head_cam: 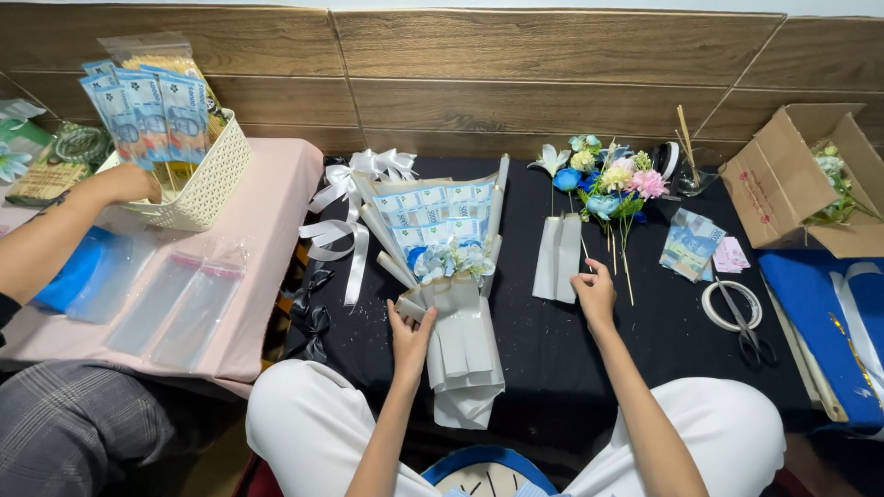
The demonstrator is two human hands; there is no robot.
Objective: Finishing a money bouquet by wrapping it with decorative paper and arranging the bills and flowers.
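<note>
Head view: your left hand [408, 338] grips the bouquet [451, 304], upright beyond your fingers; right hand [596, 293] rests open by flower stems [615, 241].

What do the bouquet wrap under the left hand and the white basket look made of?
Bouquet wrap: apparently matte grey-white paper, judging by its crisp folds and stiff pleats. White basket: probably moulded plastic, with a regular perforated lattice and smooth cream finish. Left hand touches the wrap.

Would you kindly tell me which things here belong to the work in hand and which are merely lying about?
In hand:
- left hand on the grey paper-wrapped banknote bouquet
- right hand by the grey wrapping strips
- pastel artificial flower stems

Lying about:
- black-handled scissors
- white tape roll
- brown cardboard box
- white woven basket
</note>
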